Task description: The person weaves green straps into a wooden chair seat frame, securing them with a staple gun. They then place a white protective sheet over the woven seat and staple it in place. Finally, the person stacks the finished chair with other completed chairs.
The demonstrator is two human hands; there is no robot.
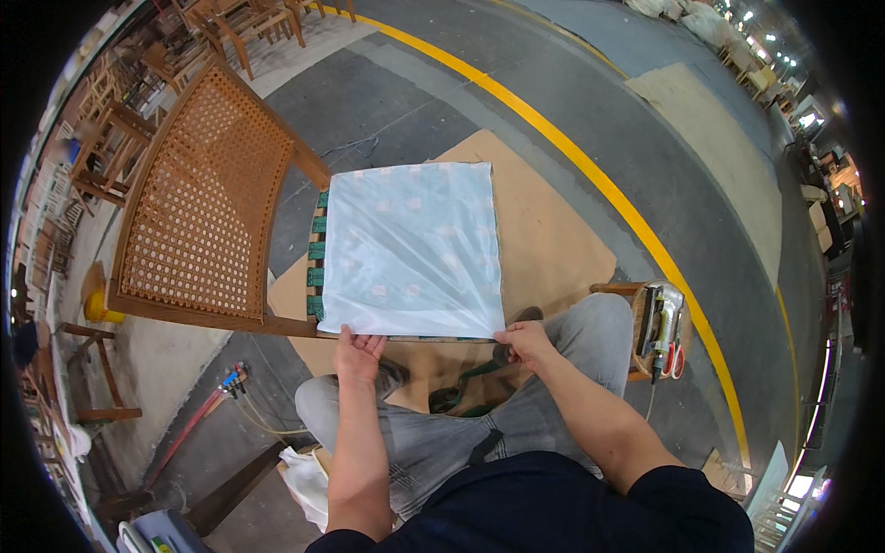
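A wooden chair with a woven cane backrest (207,194) lies in front of me, its back toward the left. Thin white fabric (415,249) covers its seat, with faint pale patches showing through and creases fanning toward the near right corner. Green webbing straps (316,251) show between the fabric and the backrest. My left hand (358,355) holds the fabric's near edge by the left corner, thumb up and fingers curled beneath. At the near right corner, my right hand (525,344) pinches the fabric between thumb and fingers.
Brown cardboard (553,221) lies under the chair. To my right, a stool (684,323) carries a pneumatic staple gun (662,323) and red-handled scissors (677,361). Air hoses (235,380) run over the floor at left. Wooden chairs (244,28) stand beyond, and a yellow line (553,129) curves across the floor.
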